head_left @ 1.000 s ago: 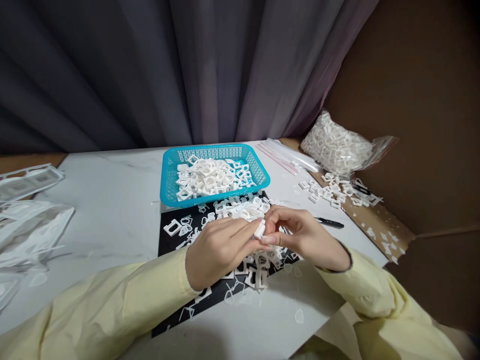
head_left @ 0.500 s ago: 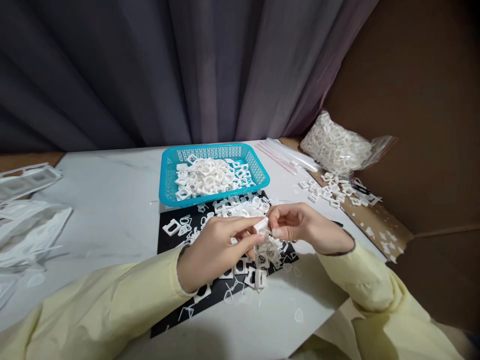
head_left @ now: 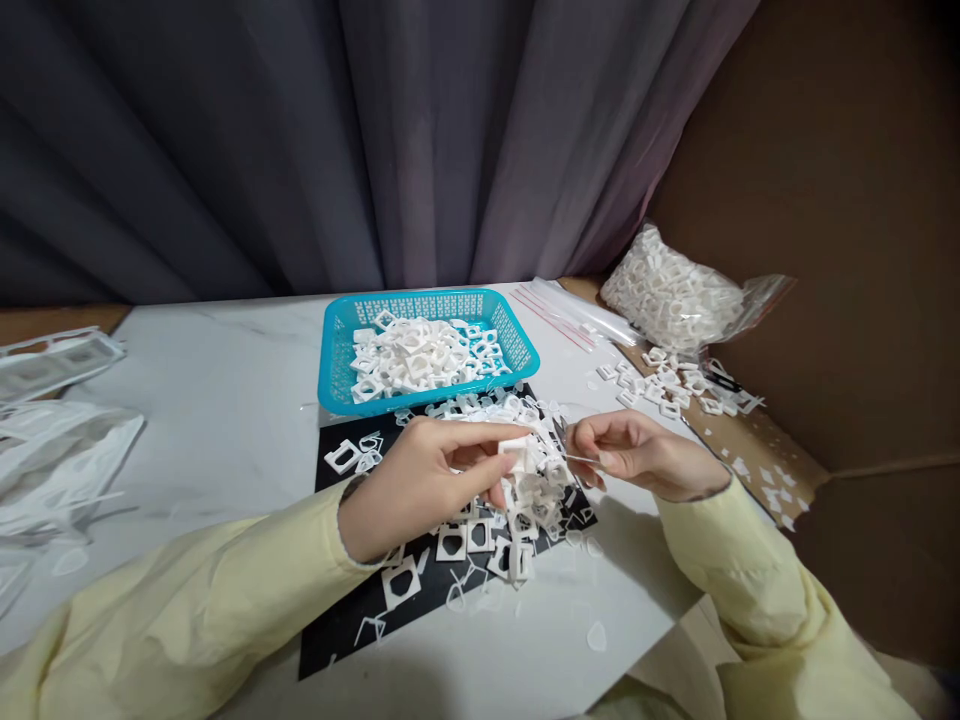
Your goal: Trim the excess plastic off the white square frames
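Observation:
My left hand (head_left: 442, 470) pinches a small white plastic frame (head_left: 516, 455) between thumb and fingers, above a pile of similar parts. To its right, a short gap away, my right hand (head_left: 637, 455) is closed on a small metal tool (head_left: 560, 430) whose pointed tip shows; its kind is hard to make out. A thin white strip (head_left: 583, 459) also juts from the right fingertips. Below both hands, white frames and thin scraps (head_left: 536, 500) lie heaped on a black mat (head_left: 330, 600).
Behind the pile stands a blue plastic basket (head_left: 330, 370) filled with white frames. At right are a stuffed clear bag (head_left: 675, 290), loose frames (head_left: 667, 385) and flat plastic bags (head_left: 577, 310). More white molded pieces (head_left: 67, 460) lie at left. A curtain (head_left: 420, 140) hangs behind.
My right hand has moved right, away from the left hand, and the metal tip and thin strip now show. The white frame in my left hand has turned to show its flat face.

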Motion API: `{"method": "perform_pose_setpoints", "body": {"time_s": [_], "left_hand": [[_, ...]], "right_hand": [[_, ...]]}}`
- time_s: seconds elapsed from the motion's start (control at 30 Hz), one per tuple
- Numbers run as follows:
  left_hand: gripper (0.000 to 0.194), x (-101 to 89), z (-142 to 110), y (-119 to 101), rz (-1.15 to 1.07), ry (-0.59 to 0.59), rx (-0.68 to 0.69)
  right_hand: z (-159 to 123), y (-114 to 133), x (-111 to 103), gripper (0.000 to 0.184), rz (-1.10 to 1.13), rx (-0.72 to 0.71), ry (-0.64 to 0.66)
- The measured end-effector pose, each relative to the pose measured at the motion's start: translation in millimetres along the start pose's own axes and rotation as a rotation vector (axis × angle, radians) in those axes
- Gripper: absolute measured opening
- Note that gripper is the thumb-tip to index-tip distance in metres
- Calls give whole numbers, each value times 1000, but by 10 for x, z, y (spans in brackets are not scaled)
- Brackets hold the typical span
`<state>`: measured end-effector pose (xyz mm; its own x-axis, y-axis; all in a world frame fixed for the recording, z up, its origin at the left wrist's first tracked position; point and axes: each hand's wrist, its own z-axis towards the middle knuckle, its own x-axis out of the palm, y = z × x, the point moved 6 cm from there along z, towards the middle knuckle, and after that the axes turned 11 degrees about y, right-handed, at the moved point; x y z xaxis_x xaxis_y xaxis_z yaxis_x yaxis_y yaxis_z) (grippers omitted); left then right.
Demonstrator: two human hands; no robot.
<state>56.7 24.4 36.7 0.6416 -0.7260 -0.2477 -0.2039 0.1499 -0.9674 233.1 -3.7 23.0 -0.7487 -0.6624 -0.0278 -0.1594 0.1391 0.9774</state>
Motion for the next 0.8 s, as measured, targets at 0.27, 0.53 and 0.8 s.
{"method": "perform_pose_setpoints", "body": {"time_s": [0.27,0.53,0.8], "left_hand": [[31,-187,102,133,-297,-50,-117],[30,-25,118,305,-565,93,-281],[12,74,203,515,-917,151,-368]], "right_hand": [[-489,-277,-489,28,-611,204,-425],[-673,-706,-844,19,-1083,405,-540],[-477,-702,-912,31,-1266,404,-429]]}}
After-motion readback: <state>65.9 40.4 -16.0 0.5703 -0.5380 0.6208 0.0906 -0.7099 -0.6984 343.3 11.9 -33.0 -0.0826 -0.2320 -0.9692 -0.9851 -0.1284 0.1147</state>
